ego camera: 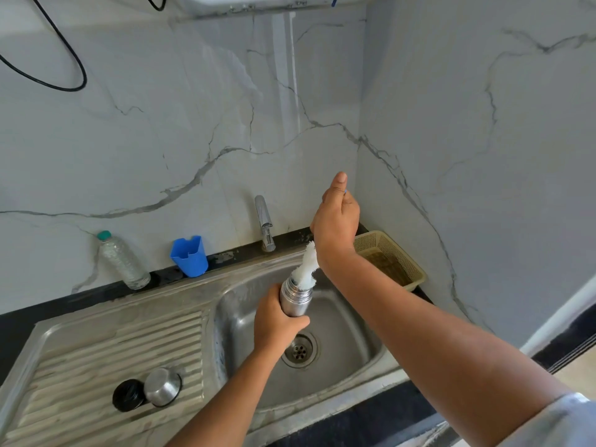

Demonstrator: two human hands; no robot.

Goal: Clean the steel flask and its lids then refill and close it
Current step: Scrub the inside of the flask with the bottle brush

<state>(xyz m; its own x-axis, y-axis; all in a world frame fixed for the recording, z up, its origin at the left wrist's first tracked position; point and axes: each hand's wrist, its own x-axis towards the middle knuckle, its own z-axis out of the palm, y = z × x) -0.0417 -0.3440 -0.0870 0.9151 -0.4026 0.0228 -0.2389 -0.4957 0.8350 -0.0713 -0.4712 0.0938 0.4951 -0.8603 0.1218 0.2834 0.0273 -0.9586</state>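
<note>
- Left hand [276, 321], frame centre: fingers wrapped round steel flask [294, 298] above sink [354, 330].
- Right hand [337, 217]: gripping bottle brush [306, 267] handle; white head in flask mouth.
- Lower left: two lids, black [127, 395] and steel [162, 387], on drainboard [96, 350].

Wall [161, 124] is white marble with grey veins wandering all over it, and the counter [16, 343] is plain black. Sink [348, 333] is dull silver, with a ribbed stripe pattern on the drainboard [113, 343]. Flask [292, 300] is shiny silver, brush [306, 267] is white. There's a black lid [128, 395] and a silver lid [162, 387]. Cup [189, 256] is bright blue, bottle [124, 261] clear with a teal cap, basket [390, 262] beige with fine mesh holes. Cable [64, 53] is black.
</note>
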